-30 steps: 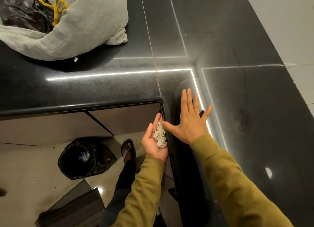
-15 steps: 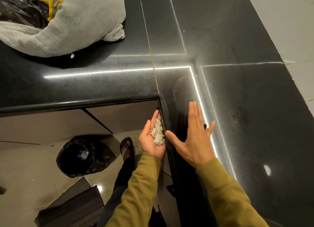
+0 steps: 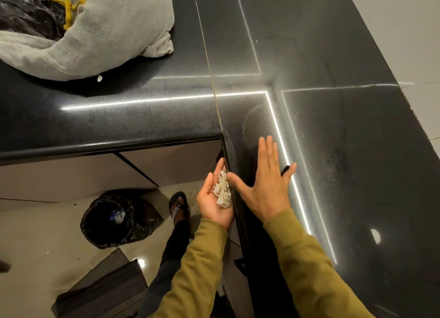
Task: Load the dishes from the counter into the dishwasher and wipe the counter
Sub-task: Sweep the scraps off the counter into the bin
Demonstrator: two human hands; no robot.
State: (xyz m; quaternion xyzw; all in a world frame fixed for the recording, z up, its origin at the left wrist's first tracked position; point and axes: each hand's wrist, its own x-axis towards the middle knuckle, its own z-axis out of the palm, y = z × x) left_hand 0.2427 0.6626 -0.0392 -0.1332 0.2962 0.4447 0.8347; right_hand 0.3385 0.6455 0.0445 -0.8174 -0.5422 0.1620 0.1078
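Surface [image 3: 333, 151]: polished black speckled stone, L-shaped, with a rounded front edge; bright light strips are reflected in the gloss. No dishes are seen on the part in view, so the wiping stage is judged to be in hand.

Grey woven cloth sack [image 3: 114, 31]: soft, slumped at the far left of the surface, with crinkled black plastic and a yellow cord showing at its mouth.

Black plastic bin bag [image 3: 119, 220]: glossy, open-mouthed, standing on the pale floor below the edge.

Right hand [image 3: 264, 186]: laid flat on the surface, fingers straight and spread wide, thumb reaching the edge.

Left hand [image 3: 214, 198]: cupped palm-up just beside and below the edge, holding the scraps.

White flaky scraps [image 3: 222, 189]: thin, dry and irregular, heaped in the palm; one stray flake [image 3: 99, 78] lies by the sack.

Method, as judged: the sweep is best made slowly towards the edge, with the cupped palm kept tight against it, so that light flakes are not scattered.
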